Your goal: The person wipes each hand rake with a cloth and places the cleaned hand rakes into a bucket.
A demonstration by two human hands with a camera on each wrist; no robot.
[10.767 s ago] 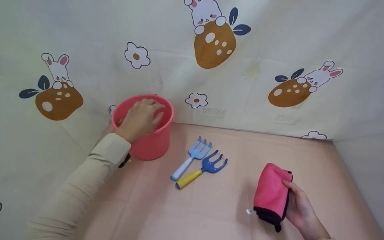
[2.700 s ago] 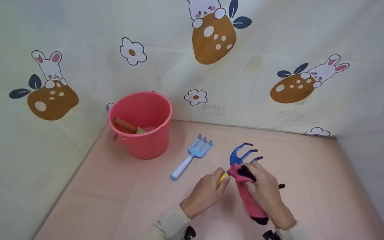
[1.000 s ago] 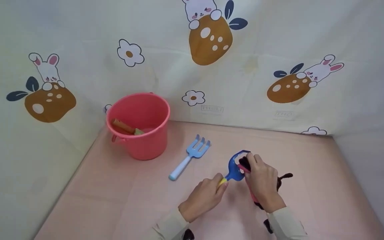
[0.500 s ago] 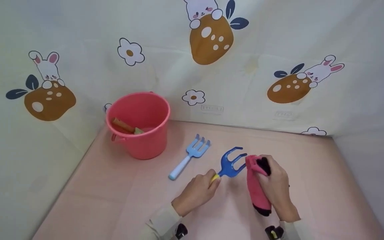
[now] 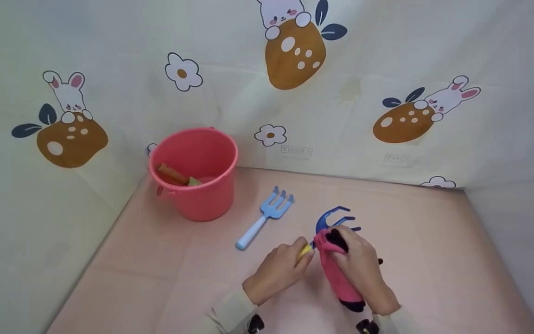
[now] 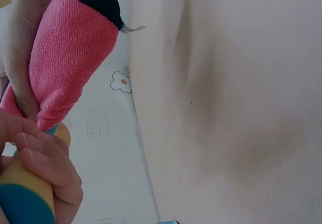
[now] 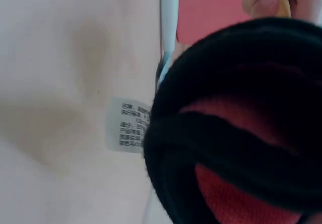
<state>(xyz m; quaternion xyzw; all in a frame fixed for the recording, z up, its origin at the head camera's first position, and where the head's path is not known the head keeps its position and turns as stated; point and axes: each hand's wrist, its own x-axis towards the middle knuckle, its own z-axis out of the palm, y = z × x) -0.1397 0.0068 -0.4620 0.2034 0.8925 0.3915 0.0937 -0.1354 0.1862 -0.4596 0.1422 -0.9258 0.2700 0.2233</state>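
Observation:
My left hand (image 5: 278,266) grips the yellow handle (image 6: 31,181) of a dark blue hand fork (image 5: 325,221), whose curved tines point right, above the table. With my right hand (image 5: 364,266) I hold a folded pink cloth (image 5: 341,280) with black edging against the fork's neck. In the left wrist view the pink cloth (image 6: 75,53) meets the fork just past my left fingers. The rolled cloth end (image 7: 241,189) fills much of the right wrist view, a white label (image 7: 128,126) sticking out from it. My right fingertips are partly hidden by the cloth.
A light blue hand fork (image 5: 263,218) lies on the pinkish table (image 5: 179,273), left of my hands. Behind it, a pink bucket (image 5: 206,202) stands at the back left with an orange-handled tool (image 5: 173,174) inside. A patterned curtain (image 5: 230,102) borders the table at the back.
The cloth has gone from the fork's tines to its neck as my right hand moved left. Earlier, the fork lay on the table and my left hand was at the bucket.

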